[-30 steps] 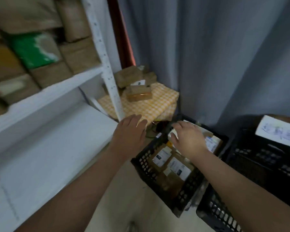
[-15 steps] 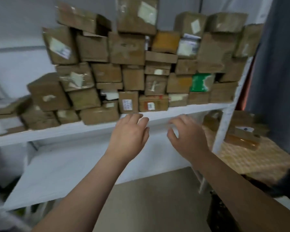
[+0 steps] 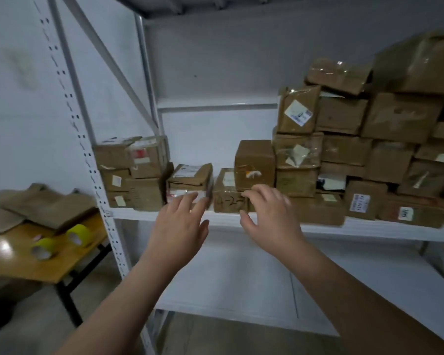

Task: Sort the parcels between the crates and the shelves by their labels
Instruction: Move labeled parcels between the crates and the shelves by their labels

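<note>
L hand [image 3: 180, 226] & R hand [image 3: 272, 216] both spread, empty, hovering at shelf [image 3: 323, 230] lip. At 12 o'clock: marked parcel [image 3: 227, 202], just behind R hand; contact unclear. Risk: taller box [image 3: 254, 162] seems perched on it, so pulling bottom one prob tips top off. At 2 o'clock big stack [image 3: 369, 129] crooked; nudge could topple it.

Left hand [image 3: 179, 228], right hand [image 3: 270, 217] — both bare, forearms [image 3: 128, 290] bare too
</note>
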{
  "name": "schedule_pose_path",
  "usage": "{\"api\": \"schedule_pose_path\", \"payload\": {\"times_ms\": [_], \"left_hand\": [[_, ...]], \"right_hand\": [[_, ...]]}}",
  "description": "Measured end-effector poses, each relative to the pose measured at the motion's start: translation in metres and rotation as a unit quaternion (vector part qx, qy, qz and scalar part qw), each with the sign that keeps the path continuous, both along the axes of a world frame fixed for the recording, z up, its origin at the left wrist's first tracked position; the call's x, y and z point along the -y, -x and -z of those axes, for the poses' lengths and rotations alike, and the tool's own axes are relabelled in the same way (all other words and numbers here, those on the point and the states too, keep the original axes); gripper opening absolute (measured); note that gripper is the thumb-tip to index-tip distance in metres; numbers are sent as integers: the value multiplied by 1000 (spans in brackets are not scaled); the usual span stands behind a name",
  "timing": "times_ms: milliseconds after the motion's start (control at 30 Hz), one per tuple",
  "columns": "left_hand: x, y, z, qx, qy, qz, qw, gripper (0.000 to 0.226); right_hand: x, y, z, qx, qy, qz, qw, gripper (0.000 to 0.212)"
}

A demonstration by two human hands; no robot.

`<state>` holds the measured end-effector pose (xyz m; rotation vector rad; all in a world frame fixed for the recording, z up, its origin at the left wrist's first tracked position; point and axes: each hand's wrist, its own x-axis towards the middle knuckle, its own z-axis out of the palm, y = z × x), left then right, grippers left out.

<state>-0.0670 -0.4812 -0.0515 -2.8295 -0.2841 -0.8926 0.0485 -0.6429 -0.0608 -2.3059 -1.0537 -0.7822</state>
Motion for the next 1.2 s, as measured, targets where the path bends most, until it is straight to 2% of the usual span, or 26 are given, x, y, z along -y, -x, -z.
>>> {"api": "schedule_pose_path", "payload": {"times_ms": [167,367,533,633,767,867,1067,1133,1200], "left_hand": [[-55,-15,5,-21,8,-12,1000,49],[-58,-96,-2,7,13,85,996,53],[-46,-183,-10,5,22,125,992,71],[-50,-226,-10,-18,8,121,992,81],[-55,-249,2,-53,120,164,978,74],[-57,-250,13,-28,200,207,957,71],[-60,-235,16,82,321,294,897,49],[-62,-225,15,124,422,328,836,39],[-66,-219,12,168,543,356,742,31]], "right_hand": [[-61,-26,5,-4,23,19,1000,48],[-61,-90,-1,3,-9,117,993,71],[-46,-135,-2,-20,-21,171,985,69],[-46,-148,2,-27,-55,156,986,66],[-52,-150,5,-56,-161,100,980,63],[-60,-146,6,-71,-213,65,972,66],[-70,-139,2,-32,-310,21,950,56],[-75,-136,1,-22,-330,20,944,57],[-80,-133,-1,-29,-341,23,939,58]]}}
